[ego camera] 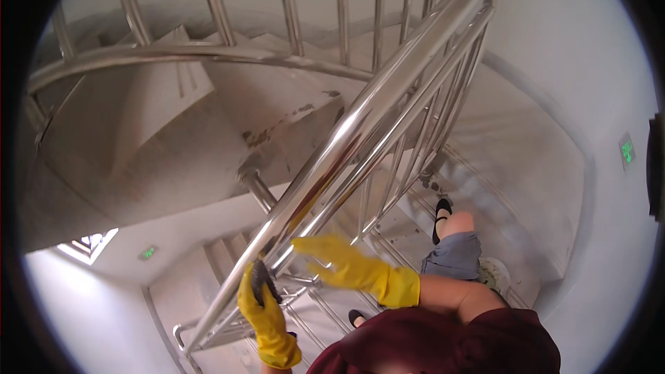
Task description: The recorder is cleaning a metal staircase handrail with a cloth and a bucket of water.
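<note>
Both hands wear yellow rubber gloves. My left hand (265, 311) grips a dark, rough-looking scouring pad (264, 283) against the lower part of a polished stainless steel handrail (337, 137). To its right, my right hand (353, 267) is slightly blurred, its fingers stretched towards the rail; it appears to hold nothing. The handrail slopes from the upper right to the lower left, with a thinner steel rail (395, 135) running alongside it.
A curved staircase with worn treads (171, 83) lies beyond the steel balusters (288, 5). A pale bucket (493, 275) with bits floating or lying inside stands beside my leg. White walls (597, 62) bound the stairs, with a lit green sign (627, 151) at right.
</note>
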The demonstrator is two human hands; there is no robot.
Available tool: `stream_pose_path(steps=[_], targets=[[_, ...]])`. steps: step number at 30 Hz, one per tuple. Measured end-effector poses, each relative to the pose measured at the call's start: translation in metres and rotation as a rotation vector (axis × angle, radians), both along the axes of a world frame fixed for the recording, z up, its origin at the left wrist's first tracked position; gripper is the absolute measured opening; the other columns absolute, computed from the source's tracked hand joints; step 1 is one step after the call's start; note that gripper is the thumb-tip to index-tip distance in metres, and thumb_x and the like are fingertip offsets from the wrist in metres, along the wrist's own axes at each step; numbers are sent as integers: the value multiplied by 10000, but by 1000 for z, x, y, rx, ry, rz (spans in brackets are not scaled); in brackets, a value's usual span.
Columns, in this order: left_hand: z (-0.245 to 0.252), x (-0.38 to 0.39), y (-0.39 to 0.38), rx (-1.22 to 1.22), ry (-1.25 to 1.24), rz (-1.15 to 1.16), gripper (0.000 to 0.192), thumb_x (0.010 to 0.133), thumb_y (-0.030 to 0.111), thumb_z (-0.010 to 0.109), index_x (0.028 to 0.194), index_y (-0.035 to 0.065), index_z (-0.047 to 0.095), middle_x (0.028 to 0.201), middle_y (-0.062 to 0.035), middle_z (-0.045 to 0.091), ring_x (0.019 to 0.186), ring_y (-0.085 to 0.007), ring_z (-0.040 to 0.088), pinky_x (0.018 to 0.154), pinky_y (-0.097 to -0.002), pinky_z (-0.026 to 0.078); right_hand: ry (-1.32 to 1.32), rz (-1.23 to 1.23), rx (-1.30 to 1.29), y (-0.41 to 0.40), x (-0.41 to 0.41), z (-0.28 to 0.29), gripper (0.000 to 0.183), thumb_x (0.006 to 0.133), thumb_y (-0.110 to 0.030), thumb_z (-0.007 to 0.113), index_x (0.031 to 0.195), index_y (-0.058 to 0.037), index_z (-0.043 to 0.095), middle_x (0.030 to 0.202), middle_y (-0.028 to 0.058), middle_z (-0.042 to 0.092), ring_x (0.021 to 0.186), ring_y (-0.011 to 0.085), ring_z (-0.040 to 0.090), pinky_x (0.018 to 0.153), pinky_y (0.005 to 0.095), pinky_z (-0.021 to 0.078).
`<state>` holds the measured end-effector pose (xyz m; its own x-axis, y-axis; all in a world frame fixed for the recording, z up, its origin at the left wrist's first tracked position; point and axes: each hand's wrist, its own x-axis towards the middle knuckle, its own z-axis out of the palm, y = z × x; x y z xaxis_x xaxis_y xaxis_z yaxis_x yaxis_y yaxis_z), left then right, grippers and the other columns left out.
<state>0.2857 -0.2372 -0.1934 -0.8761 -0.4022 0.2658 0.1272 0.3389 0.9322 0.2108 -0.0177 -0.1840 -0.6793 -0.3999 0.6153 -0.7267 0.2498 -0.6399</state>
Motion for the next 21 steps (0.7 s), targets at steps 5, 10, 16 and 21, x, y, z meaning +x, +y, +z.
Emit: stream_pose_path(steps=[5,10,16,21], targets=[[30,-48,83,-406,302,-184,556,1003,-51,528,1551,-24,436,1347,-169,661,1114,-256,683,910,-323,541,-844,241,-435,-3,25,23,699,1079,-286,570,1665,-87,246,1575,168,464,1440,236,487,1180,379,385],[37,-57,112,-159,105,-525,828,931,111,725,1614,-45,284,1603,-253,440,1435,-406,501,1159,-406,415,-716,-134,-471,19,22,59,568,1096,-261,520,1622,-103,373,1496,164,544,1386,232,527,1152,344,406],[72,-79,77,-286,302,-467,573,895,30,711,1446,-28,564,1454,-235,610,1388,-370,563,1130,-426,447,-167,-518,-501,100,-25,109,435,1062,-121,573,1496,-93,548,1431,111,618,1315,244,585,1102,346,460],[24,-92,-2,-614,283,206,286,1017,163,658,1263,24,701,1187,-164,749,998,-386,697,966,-455,518,815,-854,135,198,-144,234,402,972,-114,675,1374,-98,665,1344,122,685,1237,340,625,1103,438,454]])
